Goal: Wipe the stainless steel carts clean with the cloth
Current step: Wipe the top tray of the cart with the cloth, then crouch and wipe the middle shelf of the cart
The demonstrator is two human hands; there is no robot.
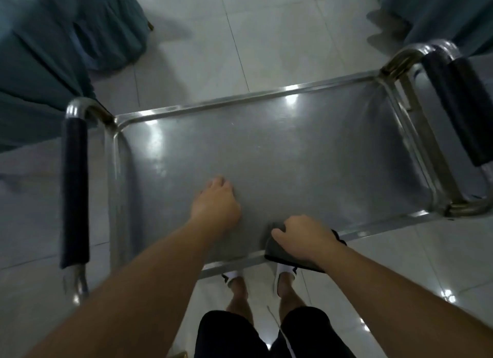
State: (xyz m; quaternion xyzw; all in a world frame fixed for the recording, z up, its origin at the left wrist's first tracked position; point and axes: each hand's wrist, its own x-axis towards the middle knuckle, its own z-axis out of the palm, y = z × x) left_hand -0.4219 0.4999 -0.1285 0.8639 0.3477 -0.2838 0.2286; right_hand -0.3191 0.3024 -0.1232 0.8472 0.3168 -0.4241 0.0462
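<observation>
While draped over the cart [266,149] rim, cloth [282,251] in right hand [306,237] grip.

Floor: glossy pale grey tiled floor [202,37] with thin dark grout lines, filling the middle from twelve o'clock down to six; small bright light spots glint at twelve and at five o'clock.
Left drape: dark teal pleated fabric drape [40,64] at ten o'clock, hanging down to the tiles.
Right drape: matching teal fabric drape [437,13] in the one o'clock corner.
Shoes: pair of white slip-on shoes with dark trim [234,276] at six o'clock, side by side.
Shorts: black shorts with a white side stripe [226,336] at the bottom edge.
</observation>
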